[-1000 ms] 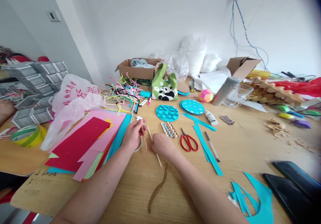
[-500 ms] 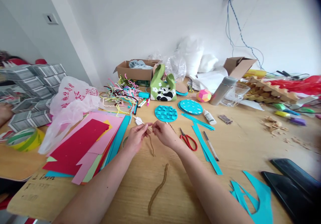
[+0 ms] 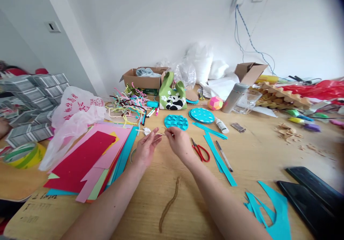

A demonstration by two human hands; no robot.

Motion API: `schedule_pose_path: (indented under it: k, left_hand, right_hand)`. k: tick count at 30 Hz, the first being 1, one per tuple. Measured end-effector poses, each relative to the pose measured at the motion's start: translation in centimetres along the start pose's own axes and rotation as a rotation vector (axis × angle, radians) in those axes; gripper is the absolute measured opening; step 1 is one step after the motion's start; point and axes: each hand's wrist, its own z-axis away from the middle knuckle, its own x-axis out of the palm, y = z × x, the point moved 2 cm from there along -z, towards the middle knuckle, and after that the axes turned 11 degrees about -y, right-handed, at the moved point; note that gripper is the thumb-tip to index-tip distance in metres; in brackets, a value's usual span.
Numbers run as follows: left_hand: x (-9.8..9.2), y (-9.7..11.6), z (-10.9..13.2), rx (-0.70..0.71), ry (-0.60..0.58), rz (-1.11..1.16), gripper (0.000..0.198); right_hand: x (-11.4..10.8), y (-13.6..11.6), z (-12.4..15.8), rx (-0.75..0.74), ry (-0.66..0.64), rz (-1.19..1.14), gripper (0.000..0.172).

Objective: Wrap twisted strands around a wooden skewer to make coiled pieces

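My left hand [image 3: 146, 148] pinches a thin pale stick [image 3: 140, 130] between thumb and fingertips, its end poking out to the left. Facing it, my right hand [image 3: 177, 142] has its fingers closed at the other side, where a tan strand [image 3: 160, 134] spans the small gap. What exactly sits inside the right fingers is hidden. Below both hands a brown pipe cleaner [image 3: 168, 206] lies slightly bent on the wooden table. Just beyond the fingers is a blue disc with curved loops [image 3: 176, 122]. Red-handled scissors [image 3: 201, 151] rest right of my right hand.
Stacked coloured paper [image 3: 86, 161] and a plastic bag [image 3: 77, 107] occupy the left. Right of the scissors are blue strips [image 3: 220, 161], a pen [image 3: 224, 155] and a glue bottle [image 3: 221, 126]. A steel flask [image 3: 235, 98] stands behind; phones [image 3: 303, 204] lie near right.
The brown strand that dangled below my fingers no longer hangs there. My hands have moved slightly apart, and the stick now points further left. The view has shifted slightly.
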Motion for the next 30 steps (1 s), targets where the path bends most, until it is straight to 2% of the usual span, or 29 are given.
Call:
schedule_pose_path:
  k: [3,6,9,16,19,21,23,25,27,28,30]
  left_hand:
    - [-0.4,0.5,-0.2,0.017,0.051,0.052,0.025]
    - [-0.7,0.7,-0.4,0.020,0.055,0.080,0.024]
    - [-0.8,0.7,-0.5,0.017,0.061,0.081,0.025]
    - [-0.6,1.0,-0.7,0.054,0.064,0.051,0.029]
    - [-0.6,1.2,-0.6,0.016,0.012,-0.006,0.035]
    - [-0.3,1.6,-0.2,-0.056,-0.033,-0.151,0.041]
    - [0.1,2.5,0.5,-0.072,-0.039,-0.440,0.044]
    - [1.3,3.8,1.2,0.045,-0.073,-0.760,0.035]
    - [3.1,5.1,1.6,0.310,-0.094,-0.997,0.022]
    - [4.1,5.5,1.6,0.409,-0.149,-1.104,0.022]
    - [6.0,5.7,1.0,0.494,-0.201,-1.257,0.021]
  right_hand:
    - [-2.3,2.0,-0.8,0.107,0.099,-0.170,0.022]
    - [-3.4,3.4,-1.3,0.150,0.010,-0.227,0.027]
    - [-3.3,3.9,-1.4,0.172,-0.088,-0.270,0.029]
    - [-2.6,4.0,-1.4,0.178,-0.200,-0.391,0.031]
    - [-2.8,4.2,-1.5,0.165,-0.196,-0.395,0.029]
    - [-3.2,4.3,-1.5,0.160,-0.126,-0.331,0.028]
    - [-3.9,4.2,-1.4,0.169,-0.050,-0.260,0.027]
    - [-4.4,3.8,-1.3,0.168,-0.021,-0.204,0.026]
    - [-4.8,3.1,-1.0,0.146,-0.044,-0.203,0.026]
    - [-4.9,2.6,-0.9,0.129,-0.062,-0.219,0.025]
    - [-5.0,1.7,-0.5,0.094,-0.079,-0.239,0.026]
